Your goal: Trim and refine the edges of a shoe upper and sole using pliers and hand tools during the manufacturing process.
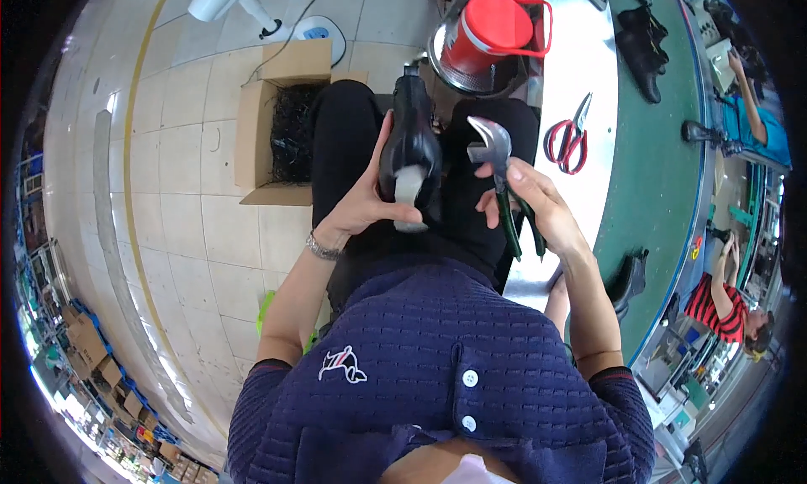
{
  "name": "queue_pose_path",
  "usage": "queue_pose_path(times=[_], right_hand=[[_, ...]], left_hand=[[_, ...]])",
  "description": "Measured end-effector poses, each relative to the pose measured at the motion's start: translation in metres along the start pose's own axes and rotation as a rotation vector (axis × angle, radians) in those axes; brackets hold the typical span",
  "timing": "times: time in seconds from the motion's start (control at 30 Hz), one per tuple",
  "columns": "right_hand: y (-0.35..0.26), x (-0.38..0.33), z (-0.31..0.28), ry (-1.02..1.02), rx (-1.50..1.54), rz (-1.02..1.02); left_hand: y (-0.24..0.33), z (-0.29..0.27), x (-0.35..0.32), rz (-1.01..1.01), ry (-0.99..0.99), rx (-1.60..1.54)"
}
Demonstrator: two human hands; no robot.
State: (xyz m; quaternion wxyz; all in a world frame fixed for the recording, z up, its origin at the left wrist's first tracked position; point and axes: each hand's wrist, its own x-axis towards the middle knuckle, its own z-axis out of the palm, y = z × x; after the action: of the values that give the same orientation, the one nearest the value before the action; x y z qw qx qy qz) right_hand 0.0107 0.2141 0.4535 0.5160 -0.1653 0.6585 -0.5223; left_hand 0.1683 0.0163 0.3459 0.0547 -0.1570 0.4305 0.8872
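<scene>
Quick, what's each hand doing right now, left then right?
Left hand: closed around the side of a black shoe.
Right hand: holding metal pincers with dark green handles.

A floor of pale square tiles [227, 148] spreads over the left side, crossed by a thin yellow painted line [128, 148] and a wider grey band [103, 173]. On the right runs a long desk with a flat green top [647, 173] — a narrow, shiny pale metal surface [572, 55] borders its left edge. Brown cardboard cartons [84, 345] crowd the floor's far left edge.
</scene>
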Motion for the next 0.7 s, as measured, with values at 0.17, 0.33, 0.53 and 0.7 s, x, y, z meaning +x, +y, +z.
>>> queue_pose_path(times=[0.17,0.33,0.53,0.7], right_hand=[[0.060,-0.011,0.000,-0.124,0.252,0.212],[0.097,-0.011,0.003,-0.217,0.196,0.265],[0.087,-0.013,0.014,-0.229,0.145,0.287],[0.085,-0.012,0.014,-0.306,0.107,0.367]], left_hand=[[-0.046,-0.016,0.012,0.048,-0.136,0.234],[-0.047,-0.015,0.016,0.063,-0.273,0.265],[-0.041,0.000,0.031,-0.065,0.041,-0.015],[-0.036,0.039,0.029,0.042,0.276,0.133]])
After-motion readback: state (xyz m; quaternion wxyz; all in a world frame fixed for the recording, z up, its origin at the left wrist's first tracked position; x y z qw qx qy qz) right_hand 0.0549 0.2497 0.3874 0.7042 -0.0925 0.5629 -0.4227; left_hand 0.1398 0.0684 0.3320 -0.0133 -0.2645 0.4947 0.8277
